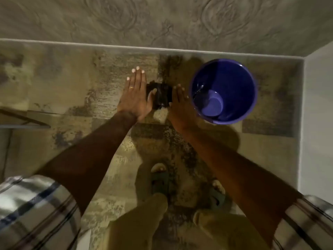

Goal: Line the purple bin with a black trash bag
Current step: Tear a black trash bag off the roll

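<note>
- Head view looks straight down: my two bare forearms reach forward over a mottled beige and brown floor (90, 91), with the purple bin (232, 82) as my landmark.
- Purple bin stands upright on the floor, its round mouth facing up at me; no liner shows on its rim, and something dark lies against its inner wall on the side nearest my hands, too dim to name.
- Black trash bag (160, 95) is a small folded or rolled bundle, just beside the bin and level with its mouth, pressed between my palms; its longer side seems to run away from me, though blur makes this uncertain.
- Left hand (134, 96), with a ring, has its fingers stretched flat and only the thumb against the bundle, so that grip is released rather than clenched.
- Right hand (180, 103) lies between the bundle and the bin, fingers straight, touching the bag's side; whether it pinches the bag, I cannot tell.
- Beyond the bin runs a pale skirting (90, 44) under a patterned wall (162, 20).
- Nearer me than the bin, my sandalled feet (160, 177) stand on the floor.
- Nothing lies between the bag and the bin but my right hand.
</note>
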Tool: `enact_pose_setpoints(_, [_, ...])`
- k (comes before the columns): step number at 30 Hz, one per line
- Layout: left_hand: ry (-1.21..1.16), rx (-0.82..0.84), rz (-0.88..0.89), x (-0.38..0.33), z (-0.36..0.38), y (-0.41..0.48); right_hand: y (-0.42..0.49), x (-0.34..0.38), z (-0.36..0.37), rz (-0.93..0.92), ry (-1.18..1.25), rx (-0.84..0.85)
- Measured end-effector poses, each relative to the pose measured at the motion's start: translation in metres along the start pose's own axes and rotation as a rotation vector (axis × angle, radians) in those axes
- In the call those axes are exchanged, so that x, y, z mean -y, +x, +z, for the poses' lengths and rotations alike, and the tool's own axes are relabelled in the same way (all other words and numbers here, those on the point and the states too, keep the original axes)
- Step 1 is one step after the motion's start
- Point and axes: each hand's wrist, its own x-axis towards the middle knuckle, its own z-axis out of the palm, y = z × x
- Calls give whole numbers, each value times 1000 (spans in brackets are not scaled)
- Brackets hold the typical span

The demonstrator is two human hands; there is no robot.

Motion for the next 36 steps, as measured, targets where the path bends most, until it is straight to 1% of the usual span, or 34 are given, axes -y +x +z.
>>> enact_pose_setpoints(1, [42,24,-17,6,24,8,10,-2,24,-5,-54,49])
enact_pose_setpoints(4, [129,112,-42,28,87,33,40,-14,90,8,-35,156])
enact_pose_setpoints(5, [165,142,-38,33,110,42,50,-17,108,11,-22,161])
enact_pose_setpoints(7, [209,205,-14,44,150,64,71,-24,139,-2,25,119])
enact_pose_setpoints(8, [223,236,1,49,169,75,83,-26,151,-17,11,110])
enact_pose_setpoints(10, [253,280,21,57,202,95,107,-31,180,-32,-27,157])
enact_pose_setpoints(12, [273,283,30,63,233,117,135,-32,211,-44,-15,196])
enact_pose_setpoints(15, [254,253,36,71,270,150,178,-30,255,-74,54,132])
enact_pose_setpoints(20, [300,174,30,79,317,188,216,-33,315,-201,122,97])
enact_pose_setpoints(22, [328,104,4,79,330,191,220,-41,326,-236,137,68])
enact_pose_setpoints(26, [326,-50,-39,88,344,188,221,-45,336,-284,119,-76])
enact_pose_setpoints(28, [239,-141,-38,91,338,185,220,-43,329,-265,184,-123])
enact_pose_setpoints(31, [88,-290,-51,93,309,181,219,-32,303,-193,317,-177])
enact_pose_setpoints(34, [4,-441,-64,91,270,175,215,-20,264,-121,543,-389])
enact_pose_setpoints(36, [-23,-480,-81,89,248,169,215,-12,236,-61,667,-483])
